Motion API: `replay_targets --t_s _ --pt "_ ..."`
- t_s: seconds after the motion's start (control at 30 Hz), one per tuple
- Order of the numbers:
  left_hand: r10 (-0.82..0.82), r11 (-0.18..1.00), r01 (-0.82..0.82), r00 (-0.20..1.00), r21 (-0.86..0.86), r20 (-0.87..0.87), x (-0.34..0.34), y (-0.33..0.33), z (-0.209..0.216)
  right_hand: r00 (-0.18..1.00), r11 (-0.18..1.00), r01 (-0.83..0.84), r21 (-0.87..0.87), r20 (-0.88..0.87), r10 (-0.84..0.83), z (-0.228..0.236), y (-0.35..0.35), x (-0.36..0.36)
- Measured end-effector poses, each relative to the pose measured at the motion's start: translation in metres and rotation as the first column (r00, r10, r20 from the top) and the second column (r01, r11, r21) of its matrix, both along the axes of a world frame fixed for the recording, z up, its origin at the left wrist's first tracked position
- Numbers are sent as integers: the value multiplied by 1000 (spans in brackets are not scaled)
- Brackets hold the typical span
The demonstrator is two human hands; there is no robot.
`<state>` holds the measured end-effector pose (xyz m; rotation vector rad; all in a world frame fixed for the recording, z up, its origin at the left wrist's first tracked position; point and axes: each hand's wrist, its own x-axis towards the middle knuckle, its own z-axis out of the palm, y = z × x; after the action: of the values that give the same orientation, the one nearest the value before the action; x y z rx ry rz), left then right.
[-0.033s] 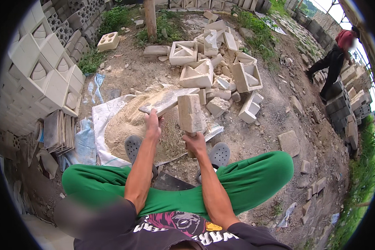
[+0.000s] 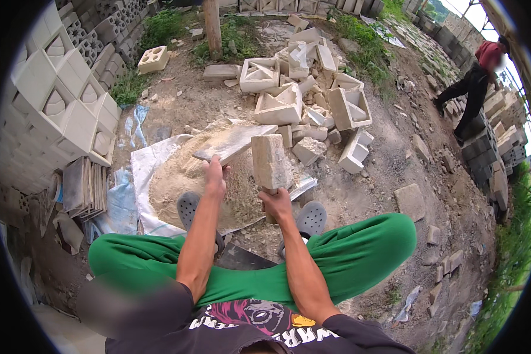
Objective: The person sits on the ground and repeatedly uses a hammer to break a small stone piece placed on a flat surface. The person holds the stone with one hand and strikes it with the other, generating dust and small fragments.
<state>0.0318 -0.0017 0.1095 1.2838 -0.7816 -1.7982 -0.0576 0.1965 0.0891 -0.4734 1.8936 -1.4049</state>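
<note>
My left hand (image 2: 216,177) is closed on the near edge of a flat, dusty grey board (image 2: 236,143), which slants over a heap of pale crushed rubble (image 2: 174,183). My right hand (image 2: 276,202) grips the short handle of a mallet (image 2: 269,160) with a thick, worn, block-shaped head. The mallet head stands upright just right of the board, over the heap's right side. The heap lies on a white woven sack (image 2: 144,162) in front of my feet. How far the board is from the heap's surface, I cannot tell.
Broken pale blocks (image 2: 279,104) are piled beyond the sack. Stacked decorative blocks (image 2: 56,100) stand at left, near thin leaning boards (image 2: 76,186). A wooden post (image 2: 212,29) rises at the back. At far right, another person (image 2: 475,82) stands by grey blocks (image 2: 481,147).
The board and my left hand have shifted very slightly left. My right hand and the mallet look nearly unmoved.
</note>
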Motion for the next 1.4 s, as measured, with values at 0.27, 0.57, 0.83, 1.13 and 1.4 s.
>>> replay_targets --t_s 0.27,0.57,0.83,1.13,1.4 --pt "86 996 -86 996 29 19 15 -24 17 985 993 40 -111 -164 -58 10 -14 5" --pt "32 999 -32 999 2 2 3 -9 22 927 994 108 12 -363 -96 7 -10 2" --pt "-132 957 154 986 -245 103 -26 29 16 807 862 505 46 -379 -453 -2 7 -29" --pt "-346 906 365 930 -212 122 -25 108 -62 835 822 542 171 -6 -550 12 23 -35" --pt "-346 851 516 696 -103 629 12 132 -140 931 855 366 369 -127 -343 -24 25 -28"
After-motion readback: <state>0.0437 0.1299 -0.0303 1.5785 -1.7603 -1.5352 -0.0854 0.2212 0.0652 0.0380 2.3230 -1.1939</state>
